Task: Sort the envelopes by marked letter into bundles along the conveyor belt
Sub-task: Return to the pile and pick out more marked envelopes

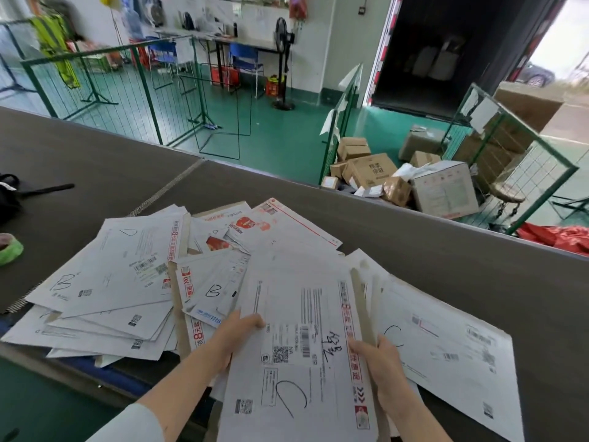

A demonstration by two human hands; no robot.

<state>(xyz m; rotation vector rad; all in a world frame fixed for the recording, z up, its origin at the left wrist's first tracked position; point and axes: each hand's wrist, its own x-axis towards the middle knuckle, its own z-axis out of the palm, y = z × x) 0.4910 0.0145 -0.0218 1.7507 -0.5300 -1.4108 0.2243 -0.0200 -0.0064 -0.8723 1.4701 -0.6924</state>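
A white envelope marked C (296, 346) is held over the near edge of the dark conveyor belt (446, 250). My left hand (234, 336) grips its left edge with the thumb on top. On the opposite edge, my right hand (381, 362) grips it as well. To the right lies another envelope marked C (446, 352). A loose heap of envelopes (134, 282) spreads to the left, with two showing a B (63, 282) (213, 290) and one a D (127, 232).
Green tape (9, 248) and a black object (8, 193) sit at the belt's far left. Beyond the belt are a green wire cage with cardboard boxes (414, 180), green fences (95, 90), a fan (282, 59) and a red sack (561, 236).
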